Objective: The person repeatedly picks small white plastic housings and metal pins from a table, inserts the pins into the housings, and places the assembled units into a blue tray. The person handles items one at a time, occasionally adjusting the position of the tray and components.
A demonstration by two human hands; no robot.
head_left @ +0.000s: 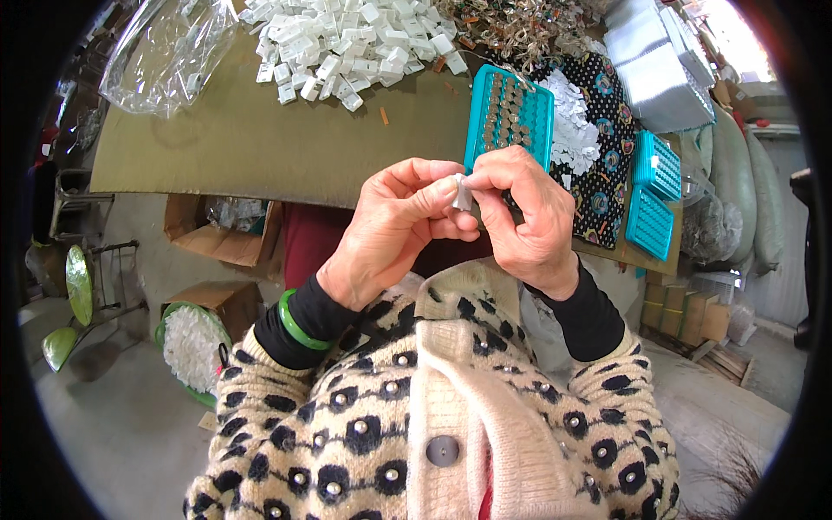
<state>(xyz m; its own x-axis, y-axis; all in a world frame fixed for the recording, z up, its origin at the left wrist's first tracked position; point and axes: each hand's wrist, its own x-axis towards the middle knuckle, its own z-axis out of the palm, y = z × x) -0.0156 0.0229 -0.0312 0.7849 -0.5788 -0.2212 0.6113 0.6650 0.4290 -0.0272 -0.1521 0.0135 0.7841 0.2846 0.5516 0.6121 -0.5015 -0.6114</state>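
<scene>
Between the thumb and fingers of my left hand (381, 221) is a small white plastic piece (463, 198), held above my lap at the table's front edge. My right hand (530, 217) is closed too, its thumb and forefinger pinching at the right and upper edge of the same piece. Fingertips cover much of it, so any smaller part in the grip is hidden. Just beyond my right hand lies a teal tray (542, 108) with rows of holes, some filled with small round brownish-metal parts. A big heap of similar white pieces (347, 48) covers the table's far middle.
Metallic scraps (520, 30) are heaped at the far right, beside white flakes (572, 130) on a dark patterned cloth (604, 182). Two more teal trays (650, 224) sit right. A clear plastic bag (173, 56) lies far left. A green basin (192, 347) stands on the floor.
</scene>
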